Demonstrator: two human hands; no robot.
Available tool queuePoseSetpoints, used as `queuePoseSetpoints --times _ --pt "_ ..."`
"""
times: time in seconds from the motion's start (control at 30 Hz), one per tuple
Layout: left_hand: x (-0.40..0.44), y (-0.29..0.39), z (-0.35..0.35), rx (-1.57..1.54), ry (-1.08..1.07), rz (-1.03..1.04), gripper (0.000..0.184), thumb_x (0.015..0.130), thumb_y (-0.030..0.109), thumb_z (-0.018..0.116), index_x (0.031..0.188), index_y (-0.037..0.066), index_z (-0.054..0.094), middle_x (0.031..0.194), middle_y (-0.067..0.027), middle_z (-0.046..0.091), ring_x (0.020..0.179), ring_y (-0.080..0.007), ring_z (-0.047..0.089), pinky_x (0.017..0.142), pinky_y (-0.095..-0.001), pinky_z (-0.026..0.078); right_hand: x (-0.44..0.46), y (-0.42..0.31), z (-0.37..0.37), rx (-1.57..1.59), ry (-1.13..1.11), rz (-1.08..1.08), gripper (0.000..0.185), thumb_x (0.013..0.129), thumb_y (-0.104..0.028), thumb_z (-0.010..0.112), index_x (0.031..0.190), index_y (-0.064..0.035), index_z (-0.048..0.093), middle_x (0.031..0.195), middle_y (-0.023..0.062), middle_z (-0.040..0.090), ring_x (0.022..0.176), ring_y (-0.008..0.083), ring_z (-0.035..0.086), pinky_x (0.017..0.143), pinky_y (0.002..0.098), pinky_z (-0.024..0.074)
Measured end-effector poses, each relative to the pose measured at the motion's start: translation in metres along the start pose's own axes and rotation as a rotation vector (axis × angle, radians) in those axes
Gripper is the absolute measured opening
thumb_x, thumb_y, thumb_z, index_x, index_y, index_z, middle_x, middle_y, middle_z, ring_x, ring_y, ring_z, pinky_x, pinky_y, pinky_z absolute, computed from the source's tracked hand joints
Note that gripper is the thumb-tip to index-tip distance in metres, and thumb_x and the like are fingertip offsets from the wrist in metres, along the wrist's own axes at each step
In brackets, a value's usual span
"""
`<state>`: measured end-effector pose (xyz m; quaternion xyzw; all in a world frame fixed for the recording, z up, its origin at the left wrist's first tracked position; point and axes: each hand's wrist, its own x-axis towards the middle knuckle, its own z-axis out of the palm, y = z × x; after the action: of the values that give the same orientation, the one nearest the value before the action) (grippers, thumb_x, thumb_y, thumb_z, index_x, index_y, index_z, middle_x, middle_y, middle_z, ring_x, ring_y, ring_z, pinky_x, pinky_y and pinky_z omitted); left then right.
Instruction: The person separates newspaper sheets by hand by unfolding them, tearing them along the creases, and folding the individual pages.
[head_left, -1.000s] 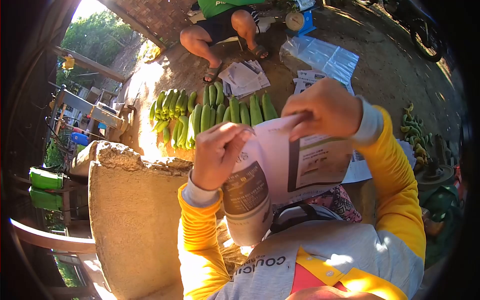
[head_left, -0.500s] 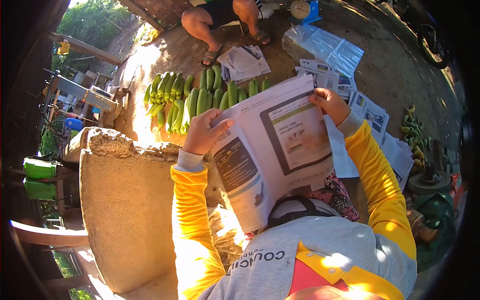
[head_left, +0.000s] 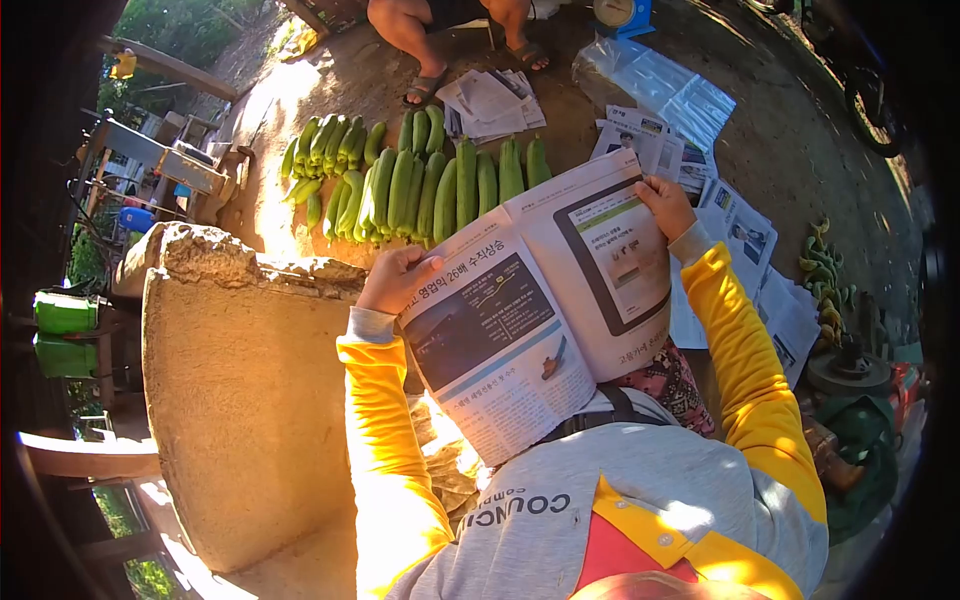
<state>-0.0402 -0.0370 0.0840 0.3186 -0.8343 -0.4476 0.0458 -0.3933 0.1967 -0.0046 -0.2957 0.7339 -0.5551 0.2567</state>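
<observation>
The left hand and right hand pinch a printed white paper newspaper — now spread flatter, so both pages show — with long green vegetables at eleven o'clock.

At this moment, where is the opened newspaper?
In the head view, the opened newspaper is just right of centre, held between the left hand and right hand, below the green vegetables.
</observation>
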Motion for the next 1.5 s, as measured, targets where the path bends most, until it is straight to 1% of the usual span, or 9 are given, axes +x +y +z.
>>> queuePoseSetpoints --times 0.5,0.6,0.7,0.77,0.93,1.03,1.23,1.33,1.5 --pt "-0.015 -0.046 0.020 -0.334 0.182 0.043 0.028 0.085 0.027 0.064 0.078 -0.001 0.062 0.063 0.0071 0.047 0.058 -0.0013 0.036 0.050 -0.0196 0.031 -0.036 0.069 -0.067 -0.229 0.515 -0.074 0.038 0.090 -0.034 0.053 0.096 0.0027 0.063 0.081 0.0113 0.065 0.073 0.0209 0.059 0.069 0.0315 0.0460" --pt "-0.010 -0.057 0.021 -0.364 0.176 0.043 0.027 0.086 0.025 0.064 0.078 -0.001 0.062 0.065 0.0071 0.049 0.059 -0.0009 0.037 0.050 -0.0189 0.032 -0.027 0.112 -0.156 -0.008 0.696 0.102 0.041 0.090 -0.037 0.052 0.102 0.0012 0.063 0.094 0.0125 0.066 0.081 0.0225 0.060 0.076 0.0327 0.0454" --pt "-0.004 -0.062 0.024 -0.346 0.189 0.049 0.026 0.086 0.024 0.063 0.080 -0.001 0.063 0.066 0.0066 0.052 0.060 -0.0010 0.039 0.052 -0.0182 0.034 -0.043 0.099 -0.229 0.364 0.449 -0.045 0.042 0.091 -0.034 0.050 0.117 -0.0006 0.054 0.106 0.0110 0.061 0.091 0.0194 0.059 0.078 0.0316 0.0483" --pt "0.001 -0.057 0.025 -0.344 0.191 0.059 0.026 0.087 0.024 0.062 0.082 -0.001 0.063 0.067 0.0061 0.053 0.061 -0.0013 0.041 0.053 -0.0183 0.035 -0.069 0.022 -0.218 0.910 0.108 0.099 0.046 0.093 -0.036 0.046 0.123 -0.0012 0.051 0.112 0.0146 0.059 0.100 0.0217 0.057 0.086 0.0326 0.0461" --pt "0.024 -0.032 0.036 -0.351 0.127 0.135 0.026 0.087 0.024 0.061 0.090 -0.001 0.065 0.068 0.0040 0.055 0.061 -0.0029 0.046 0.055 -0.0194 0.039 -0.033 -0.019 -0.203 0.688 -0.311 -0.117 0.045 0.094 -0.033 0.044 0.125 -0.0013 0.048 0.111 0.0136 0.059 0.101 0.0215 0.056 0.088 0.0325 0.0462" --pt "0.040 -0.023 0.038 -0.321 0.062 0.109 0.025 0.087 0.024 0.061 0.092 -0.001 0.065 0.069 0.0033 0.057 0.062 -0.0037 0.048 0.056 -0.0198 0.040 -0.019 -0.082 -0.113 0.709 -0.220 -0.100 0.038 0.095 -0.029 0.044 0.120 -0.0013 0.051 0.109 0.0107 0.060 0.096 0.0180 0.058 0.085 0.0293 0.0468" --pt "0.052 -0.026 0.043 -0.337 0.046 0.258 0.031 0.088 0.028 0.060 0.100 -0.001 0.064 0.074 0.0017 0.062 0.064 -0.0037 0.053 0.057 -0.0196 0.044 0.001 -0.111 0.050 0.559 -0.610 0.058 0.019 0.091 -0.024 0.056 0.091 -0.0065 0.061 0.078 -0.0036 0.060 0.068 0.0038 0.054 0.062 0.0179 0.0436" --pt "0.061 -0.044 0.040 -0.879 -0.116 0.130 0.043 0.089 0.039 0.056 0.105 -0.001 0.062 0.080 -0.0001 0.064 0.066 -0.0051 0.056 0.059 -0.0210 0.046 0.019 -0.070 0.091 0.342 -0.596 -0.121 0.020 0.090 -0.024 0.057 0.087 -0.0047 0.062 0.077 -0.0024 0.061 0.065 0.0048 0.052 0.059 0.0202 0.0427" --pt "0.045 -0.033 0.030 -1.101 -0.273 -0.175 0.062 0.088 0.053 0.048 0.117 0.000 0.054 0.088 -0.0021 0.064 0.067 -0.0071 0.056 0.058 -0.0189 0.043 0.007 -0.050 0.111 -0.084 -0.304 -0.234 0.024 0.085 -0.026 0.061 0.085 -0.0028 0.063 0.071 0.0063 0.063 0.061 0.0140 0.055 0.060 0.0266 0.0447"
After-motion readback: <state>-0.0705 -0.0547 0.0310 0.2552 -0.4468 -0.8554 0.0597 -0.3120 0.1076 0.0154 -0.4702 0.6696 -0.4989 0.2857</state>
